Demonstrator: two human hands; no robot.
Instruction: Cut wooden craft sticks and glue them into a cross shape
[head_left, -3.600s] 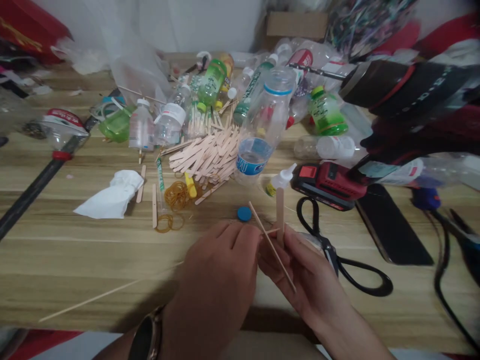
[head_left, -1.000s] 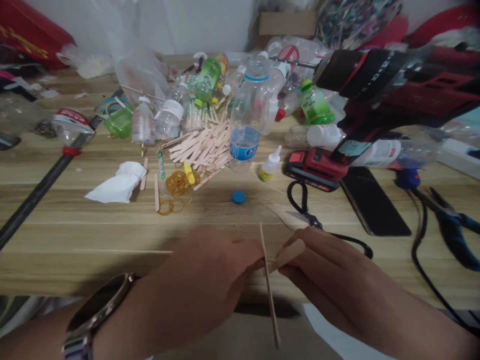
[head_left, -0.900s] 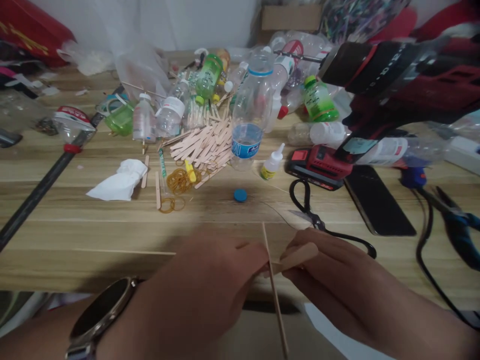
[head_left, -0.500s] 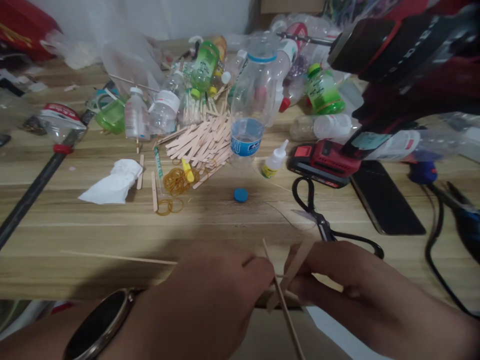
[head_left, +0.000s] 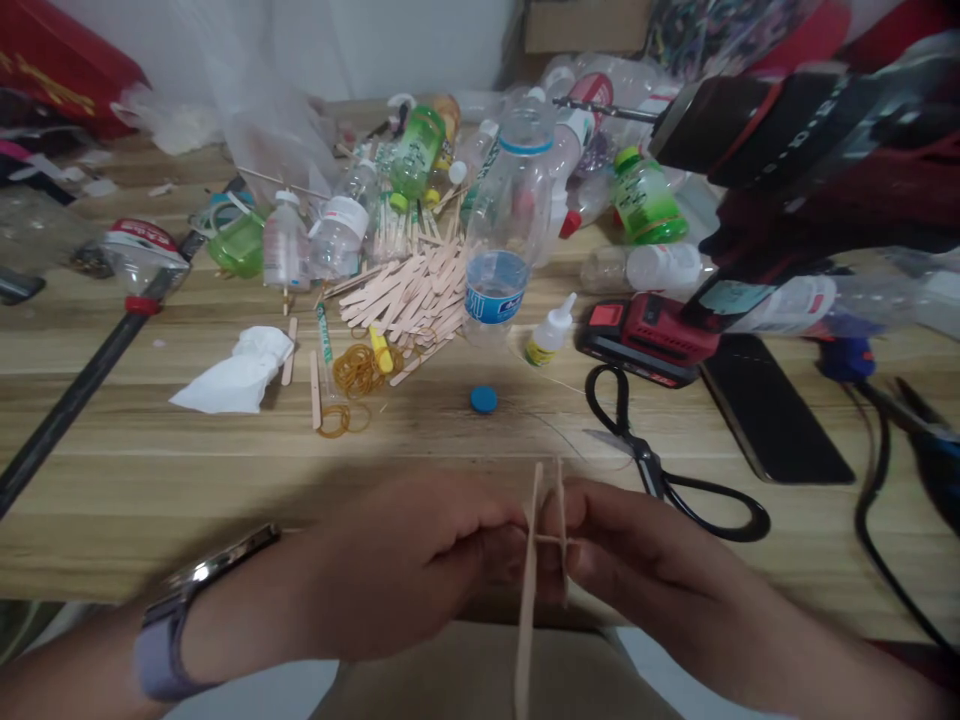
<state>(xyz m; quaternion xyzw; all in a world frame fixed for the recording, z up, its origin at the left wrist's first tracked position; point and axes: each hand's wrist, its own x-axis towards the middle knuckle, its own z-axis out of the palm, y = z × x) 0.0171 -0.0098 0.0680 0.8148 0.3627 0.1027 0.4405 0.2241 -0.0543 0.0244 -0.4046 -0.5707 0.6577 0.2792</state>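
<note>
Low in the middle of the head view, my left hand (head_left: 435,560) is closed on a long flat wooden stick (head_left: 527,610), which stands nearly upright in the picture. Close by on the right, my right hand (head_left: 652,570) pinches a shorter thin wooden piece (head_left: 562,520). A thin skewer runs crosswise between the two pieces and joins them. The fingertips of both hands nearly meet. Beyond them lie a blue cap (head_left: 484,399), a glue bottle (head_left: 550,332) and black scissors (head_left: 646,460). A clear bottle with a blue label (head_left: 495,285) stands farther back.
A red and black drill (head_left: 652,335) stands at the right beside a black phone (head_left: 776,410). Craft sticks (head_left: 412,290), rubber bands (head_left: 356,370) and a white tissue (head_left: 240,372) lie centre-left. Several plastic bottles fill the back. A dark rod (head_left: 75,400) crosses the left.
Both wooden pieces have turned from a crossed, slanted pose to nearly upright and side by side. My left wrist has rotated, and the view has shifted slightly.
</note>
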